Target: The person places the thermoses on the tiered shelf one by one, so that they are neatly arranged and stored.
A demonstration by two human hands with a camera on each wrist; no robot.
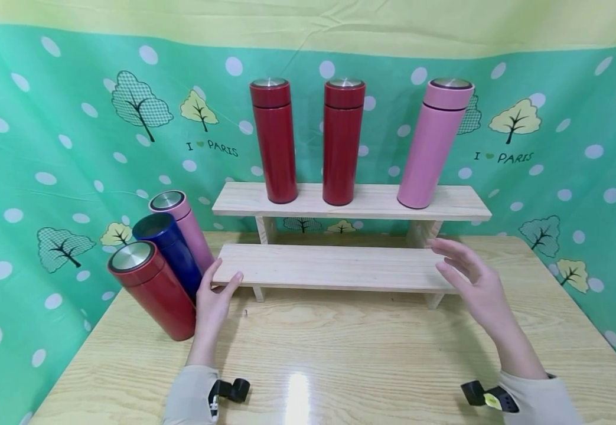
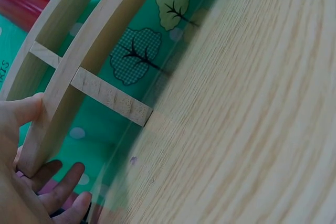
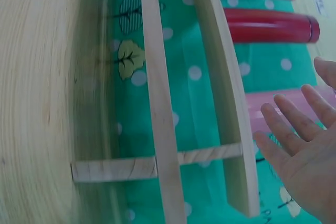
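Note:
A two-tier wooden shelf (image 1: pixel 313 265) stands on the table. My left hand (image 1: pixel 214 304) holds the left front corner of its lower board, thumb at the front edge and fingers round the end; the left wrist view shows this hand (image 2: pixel 21 171) at the board's tip. Beside the right end of that board, my right hand (image 1: pixel 478 289) hovers with fingers spread and nothing in it. On the upper board stand two red thermos bottles (image 1: pixel 276 141) and a pink thermos (image 1: pixel 435 147). The right wrist view shows the right hand (image 3: pixel 310 166) with fingers extended.
Left of the shelf, near my left hand, a red bottle (image 1: pixel 159 295), a blue bottle (image 1: pixel 172 248) and another pink bottle (image 1: pixel 191 227) stand close together on the wooden table (image 1: pixel 339 354). A green dotted curtain (image 1: pixel 74 165) hangs behind.

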